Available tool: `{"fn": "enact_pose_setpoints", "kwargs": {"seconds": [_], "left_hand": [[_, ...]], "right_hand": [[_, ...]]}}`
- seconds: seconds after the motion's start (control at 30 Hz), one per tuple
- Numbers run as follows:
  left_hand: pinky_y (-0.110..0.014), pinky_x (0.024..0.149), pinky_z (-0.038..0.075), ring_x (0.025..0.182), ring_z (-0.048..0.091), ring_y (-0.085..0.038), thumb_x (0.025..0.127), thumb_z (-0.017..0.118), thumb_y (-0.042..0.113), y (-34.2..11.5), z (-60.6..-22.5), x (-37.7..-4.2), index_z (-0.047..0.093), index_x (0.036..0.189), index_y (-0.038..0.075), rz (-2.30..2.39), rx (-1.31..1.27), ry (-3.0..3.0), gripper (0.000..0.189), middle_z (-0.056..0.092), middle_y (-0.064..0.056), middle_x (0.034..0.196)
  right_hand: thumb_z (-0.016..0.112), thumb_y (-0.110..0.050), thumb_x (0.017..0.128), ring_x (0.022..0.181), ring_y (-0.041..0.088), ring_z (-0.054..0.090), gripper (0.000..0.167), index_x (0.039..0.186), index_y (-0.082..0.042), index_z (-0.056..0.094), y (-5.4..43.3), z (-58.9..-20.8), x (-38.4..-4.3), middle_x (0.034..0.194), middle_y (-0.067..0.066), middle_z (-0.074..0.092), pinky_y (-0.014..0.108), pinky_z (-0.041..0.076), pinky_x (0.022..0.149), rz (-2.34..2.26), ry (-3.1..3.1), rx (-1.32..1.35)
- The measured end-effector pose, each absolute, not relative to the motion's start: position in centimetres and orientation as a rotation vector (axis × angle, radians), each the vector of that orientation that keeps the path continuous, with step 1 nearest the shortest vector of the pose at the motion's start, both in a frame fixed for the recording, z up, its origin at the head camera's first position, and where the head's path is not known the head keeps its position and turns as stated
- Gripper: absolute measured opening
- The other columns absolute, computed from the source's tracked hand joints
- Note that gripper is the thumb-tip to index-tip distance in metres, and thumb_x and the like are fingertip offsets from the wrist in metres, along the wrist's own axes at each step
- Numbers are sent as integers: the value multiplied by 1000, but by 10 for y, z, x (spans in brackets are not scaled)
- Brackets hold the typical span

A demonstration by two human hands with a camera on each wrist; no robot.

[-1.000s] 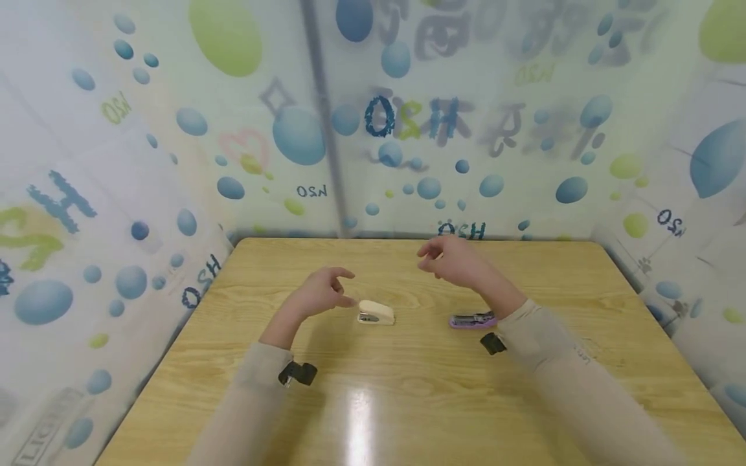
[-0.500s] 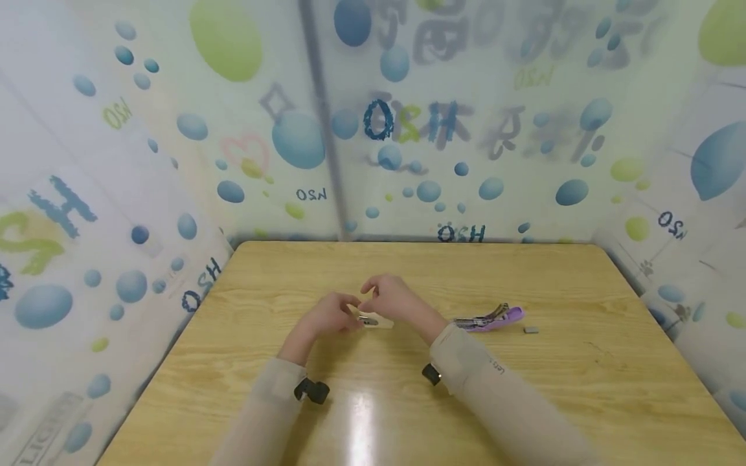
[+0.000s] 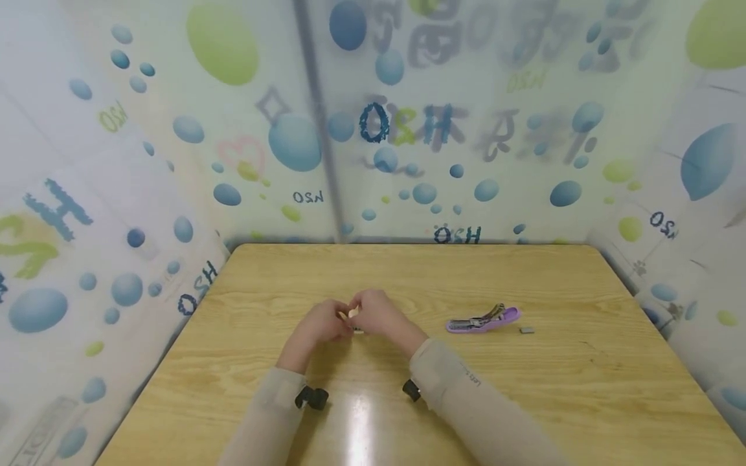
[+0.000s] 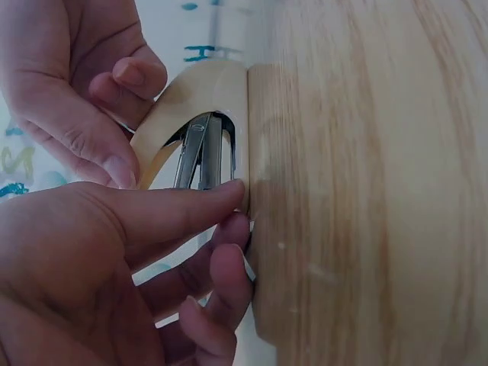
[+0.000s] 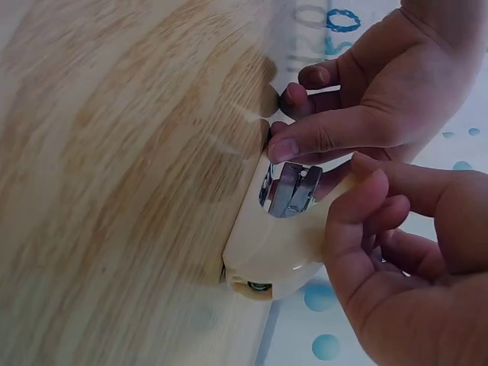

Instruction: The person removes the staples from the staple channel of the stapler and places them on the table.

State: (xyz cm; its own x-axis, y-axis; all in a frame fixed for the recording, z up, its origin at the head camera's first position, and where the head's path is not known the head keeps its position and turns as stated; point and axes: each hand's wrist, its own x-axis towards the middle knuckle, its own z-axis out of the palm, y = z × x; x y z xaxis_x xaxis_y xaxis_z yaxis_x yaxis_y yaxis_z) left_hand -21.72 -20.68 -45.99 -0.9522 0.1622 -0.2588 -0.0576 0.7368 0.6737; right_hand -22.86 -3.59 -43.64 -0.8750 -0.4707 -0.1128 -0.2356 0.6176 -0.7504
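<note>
A cream stapler (image 5: 274, 240) rests on the wooden table between both hands; in the head view they mostly hide it. Its top cover is lifted away from the base, and the metal magazine (image 4: 202, 151) shows in the gap. My left hand (image 3: 322, 323) pinches the end of the base, thumb (image 4: 191, 213) on one side and fingers on the other. With thumb and fingertips, my right hand (image 3: 380, 315) holds the raised cover, as the right wrist view shows.
To the right lies a purple stapler (image 3: 509, 315), opened up with its metal parts exposed. A small grey strip of staples (image 3: 526, 330) is beside it. Patterned walls (image 3: 408, 213) stand around the far and side edges of the table (image 3: 583, 401).
The right hand has come left from above the purple stapler to the cream one. The left hand has shifted slightly right onto it. Both now grip it, and its cover has been raised.
</note>
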Motion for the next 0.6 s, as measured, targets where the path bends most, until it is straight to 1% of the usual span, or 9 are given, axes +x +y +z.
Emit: {"fn": "enact_pose_setpoints", "kwargs": {"seconds": [0.1,0.17,0.27,0.37,0.47,0.53,0.6], "left_hand": [[-27,63,50,67,60,-14,90,83,3,-209,-459,-216,79,125,3,1029,64,2643,35,75,-4,81],[-27,62,49,66,59,-14,91,84,4,-210,-459,-216,79,122,3,1031,79,2647,32,74,-3,82],[-26,62,48,66,58,-14,91,85,6,-210,-460,-215,79,110,5,1034,110,2665,20,72,-3,82],[-26,61,47,65,57,-13,89,86,5,-209,-461,-214,76,96,7,1039,114,2687,12,70,-2,79],[-26,60,46,64,57,-13,88,86,4,-208,-460,-212,74,89,7,1053,112,2687,13,69,-2,77],[-26,61,46,65,57,-14,88,86,4,-207,-459,-212,73,88,7,1061,109,2682,14,68,-2,76],[-27,62,45,67,56,-15,88,86,4,-207,-458,-213,72,86,7,1054,104,2689,15,67,-3,77]], "right_hand": [[79,-10,99,64,20,72,25,120,2,76,-39,-437,-227,98,13,78,25,54,57,-1149,2504,-507],[79,-9,98,65,22,73,21,116,1,77,-40,-437,-226,104,13,79,26,55,58,-1153,2508,-485],[77,-7,97,63,21,72,14,108,1,78,-42,-438,-225,101,14,80,27,56,57,-1154,2540,-476],[76,-6,97,63,16,70,10,105,1,79,-44,-441,-225,101,14,80,26,57,58,-1149,2562,-480],[75,-4,97,65,13,68,12,107,1,79,-45,-442,-224,103,13,79,26,56,59,-1159,2568,-468],[72,-3,97,64,13,65,16,110,1,79,-44,-442,-223,98,13,78,26,53,58,-1169,2573,-466],[71,-4,96,65,13,60,20,114,1,80,-43,-441,-223,92,11,75,26,49,58,-1189,2572,-472]]}}
